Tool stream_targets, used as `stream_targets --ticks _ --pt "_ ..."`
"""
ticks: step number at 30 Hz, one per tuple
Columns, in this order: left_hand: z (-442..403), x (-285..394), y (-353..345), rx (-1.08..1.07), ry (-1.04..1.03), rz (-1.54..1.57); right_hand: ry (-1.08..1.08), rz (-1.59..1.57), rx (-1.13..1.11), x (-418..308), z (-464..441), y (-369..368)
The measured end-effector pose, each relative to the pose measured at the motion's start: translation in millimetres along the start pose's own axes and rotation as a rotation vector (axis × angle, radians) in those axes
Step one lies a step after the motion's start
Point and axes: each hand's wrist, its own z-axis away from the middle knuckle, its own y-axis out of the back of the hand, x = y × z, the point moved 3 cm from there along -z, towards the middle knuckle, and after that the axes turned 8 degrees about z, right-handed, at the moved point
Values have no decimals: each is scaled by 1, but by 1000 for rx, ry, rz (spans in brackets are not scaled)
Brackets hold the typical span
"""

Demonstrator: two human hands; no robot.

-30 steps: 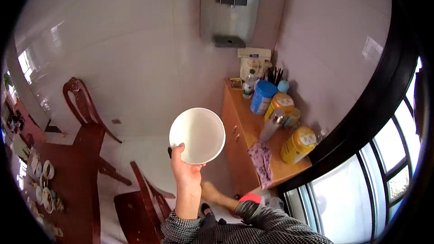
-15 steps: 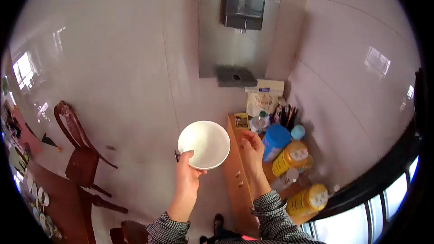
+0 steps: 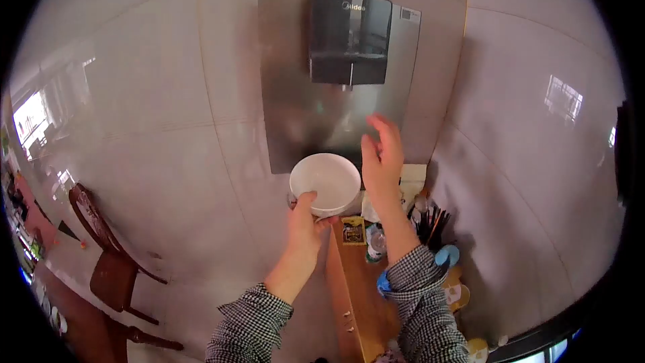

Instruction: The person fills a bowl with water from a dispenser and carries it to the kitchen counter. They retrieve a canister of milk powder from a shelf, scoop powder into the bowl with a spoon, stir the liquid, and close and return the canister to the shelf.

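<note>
A white bowl (image 3: 326, 181) is held by my left hand (image 3: 308, 225), the thumb over its rim and the fingers beneath. Its inside faces me and looks empty. My right hand (image 3: 383, 158) is raised to the right of the bowl, thumb and fingers apart, holding nothing. Both hands are in front of the lower part of a wall-mounted dispenser (image 3: 349, 40), which has a black head with a spout on a grey metal panel. The bowl hides part of the panel's lower edge.
Below right, a wooden cabinet (image 3: 366, 289) carries a yellow packet (image 3: 353, 230), a plastic bottle (image 3: 375, 243) and yellow-lidded containers, partly behind my right sleeve. A wooden chair (image 3: 119, 279) and a dark red table (image 3: 74, 316) stand at the lower left.
The dispenser now appears larger and nearer. My left hand has carried the bowl up to its lower edge. My right hand has risen from low beside my body to in front of the panel.
</note>
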Motion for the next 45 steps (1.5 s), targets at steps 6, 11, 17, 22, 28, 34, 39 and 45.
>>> stream_targets --ticks 6,11,17,22,28,34,39,45 --pt "-20 4 -25 31 -7 24 285 382 -32 -10 -76 -19" --pt "-48 -6 -22 36 -9 6 306 657 -50 -5 -93 -34" --pt "-46 -1 -28 -19 -21 36 347 937 -66 -5 -107 -39" --pt "-45 0 -29 -4 22 57 417 963 -71 -11 -111 -34" --pt "-49 -3 -20 -125 82 175 300 882 -67 -28 -141 -34" --pt "-44 -8 -19 -163 95 249 375 954 -97 -29 -153 -32" --pt "-43 -19 -16 -203 42 232 426 798 -79 -30 -149 -13" --pt "-42 -23 -20 -166 -9 185 143 552 -220 -3 -79 8"
